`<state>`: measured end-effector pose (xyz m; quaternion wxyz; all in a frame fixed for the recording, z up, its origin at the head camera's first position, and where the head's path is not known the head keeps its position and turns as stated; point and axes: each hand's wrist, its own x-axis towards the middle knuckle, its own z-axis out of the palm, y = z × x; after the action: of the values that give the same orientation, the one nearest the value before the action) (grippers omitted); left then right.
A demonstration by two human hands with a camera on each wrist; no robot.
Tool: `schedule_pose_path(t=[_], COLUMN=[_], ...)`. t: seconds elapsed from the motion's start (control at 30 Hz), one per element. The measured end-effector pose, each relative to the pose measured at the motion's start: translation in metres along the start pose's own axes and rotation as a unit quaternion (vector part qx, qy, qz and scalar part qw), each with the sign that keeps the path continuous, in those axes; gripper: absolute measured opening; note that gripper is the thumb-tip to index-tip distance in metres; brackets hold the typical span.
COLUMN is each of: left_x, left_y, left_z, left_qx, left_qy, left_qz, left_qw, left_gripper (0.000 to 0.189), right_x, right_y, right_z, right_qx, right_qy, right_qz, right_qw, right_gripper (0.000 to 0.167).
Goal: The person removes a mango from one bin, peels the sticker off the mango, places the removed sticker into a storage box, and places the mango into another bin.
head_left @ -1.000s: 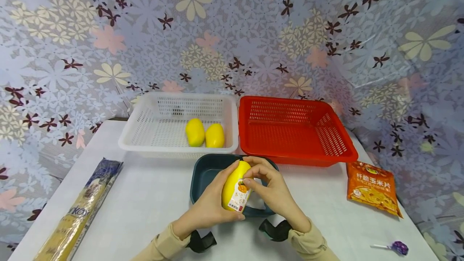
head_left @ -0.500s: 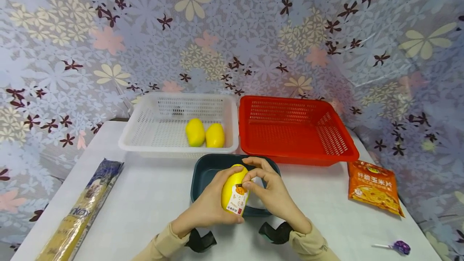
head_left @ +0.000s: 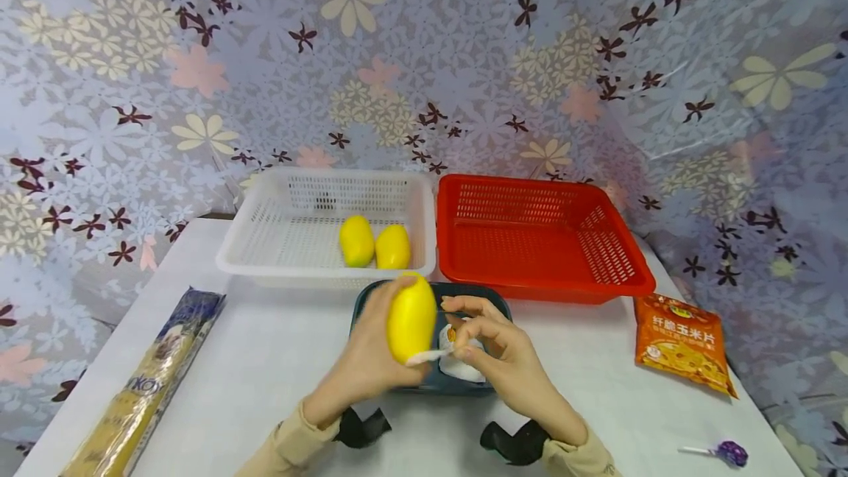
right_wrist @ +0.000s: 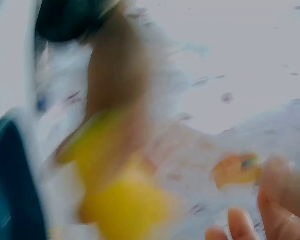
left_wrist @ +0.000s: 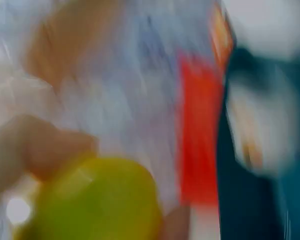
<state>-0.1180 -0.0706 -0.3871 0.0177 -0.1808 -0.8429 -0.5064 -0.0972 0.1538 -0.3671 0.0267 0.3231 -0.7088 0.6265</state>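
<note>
In the head view my left hand (head_left: 367,348) grips a yellow mango (head_left: 411,319) above a dark teal tray (head_left: 430,391). My right hand (head_left: 500,352) pinches one end of a white sticker (head_left: 430,356) between thumb and finger. The sticker's other end lies against the mango's lower side; whether it still clings there I cannot tell. An orange mango picture on the sticker (right_wrist: 235,170) shows in the right wrist view. White printed paper (head_left: 460,368) lies inside the tray, partly behind the right fingers. Both wrist views are blurred.
Behind the tray stand a white basket (head_left: 318,271) with two mangoes (head_left: 358,241) and a red basket (head_left: 539,289). A long pasta packet (head_left: 149,381) lies at left. An orange snack bag (head_left: 682,344) and a purple lollipop (head_left: 732,453) lie at right.
The sticker has been peeled off the mango's face and now trails from the right fingers. My left hand has moved the mango left and up; the right hand has shifted slightly right.
</note>
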Motion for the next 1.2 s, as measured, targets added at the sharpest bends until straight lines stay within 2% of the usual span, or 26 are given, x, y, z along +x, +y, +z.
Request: schedule_pose_path(t=[0.1,0.13,0.2,0.27,0.37,0.73,0.9,1.07,1.2], left_x=[0.005,0.005,0.005,0.006,0.006,0.006,0.003,-0.003,-0.007], left_y=[-0.01,-0.013,-0.016,-0.017,-0.016,-0.015,-0.013,-0.005,0.0], left_z=[-0.027,-0.035,-0.046,-0.051,-0.05,-0.051,-0.047,-0.036,-0.028], left_qx=[0.011,0.006,-0.013,-0.023,-0.028,-0.029,-0.058,-0.075,-0.1], left_qy=[0.078,0.093,0.093,0.076,0.064,0.067,0.038,-0.015,-0.067], left_qz=[-0.038,-0.048,-0.059,-0.056,-0.057,-0.056,-0.045,-0.028,-0.015], left_qw=[0.9962,0.9945,0.9938,0.9953,0.9959,0.9958,0.9966,0.9967,0.9926], left_gripper=[0.104,0.104,0.104,0.103,0.102,0.101,0.102,0.098,0.09], right_x=[-0.01,-0.012,-0.012,-0.01,-0.007,-0.004,-0.004,-0.004,-0.003], right_y=[-0.016,-0.02,-0.024,-0.025,-0.023,-0.013,-0.011,-0.01,-0.008], right_z=[-0.01,-0.014,-0.022,-0.025,-0.025,-0.018,-0.019,-0.026,-0.031], right_qx=[0.078,0.088,0.09,0.084,0.066,0.058,0.063,0.073,0.068], right_qy=[-0.032,-0.034,-0.032,-0.023,-0.029,-0.04,-0.032,-0.008,0.005], right_qz=[-0.075,-0.093,-0.11,-0.092,-0.06,0.0,0.006,-0.002,-0.011], right_qw=[0.9936,0.9912,0.9894,0.992,0.9956,0.9975,0.9975,0.9973,0.9976], right_gripper=[0.015,0.016,0.017,0.019,0.021,0.018,0.02,0.017,0.018])
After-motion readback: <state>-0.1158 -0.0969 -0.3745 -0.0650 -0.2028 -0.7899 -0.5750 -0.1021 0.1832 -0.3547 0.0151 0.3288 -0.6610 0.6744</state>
